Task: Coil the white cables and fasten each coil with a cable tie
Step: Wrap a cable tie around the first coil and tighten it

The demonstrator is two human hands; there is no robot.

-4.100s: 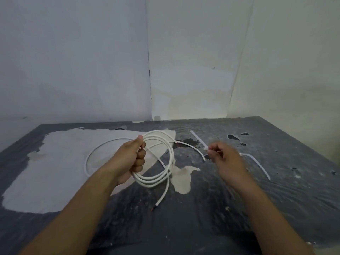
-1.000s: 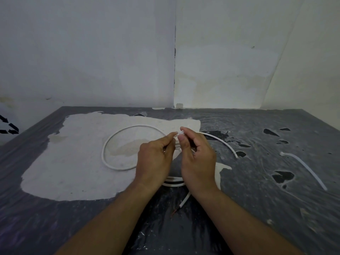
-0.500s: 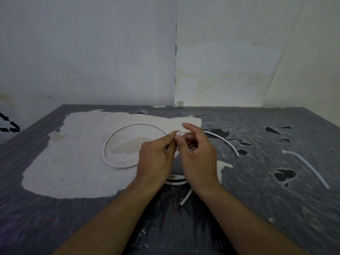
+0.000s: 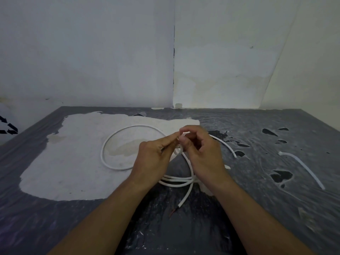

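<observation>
A coiled white cable (image 4: 176, 180) lies on the dark table (image 4: 276, 214), its near strands showing below my hands and one bare end (image 4: 181, 203) pointing toward me. My left hand (image 4: 154, 157) and my right hand (image 4: 200, 151) meet over the coil's far side, fingertips pinched together on a small white cable tie (image 4: 179, 150) looped around the strands. A second white cable (image 4: 117, 144) forms a loose ring to the left on the pale patch. Another cable tie (image 4: 303, 166) lies apart at the right.
A large pale patch (image 4: 73, 159) covers the table's left half. The dark plastic sheet is torn with holes (image 4: 281, 175) at the right. Walls stand close behind the table's far edge.
Four seconds ago my left hand held the coil up while my right hand reached for a tie. Since then both hands came together on the tie; my fingers shifted slightly in the last second.
</observation>
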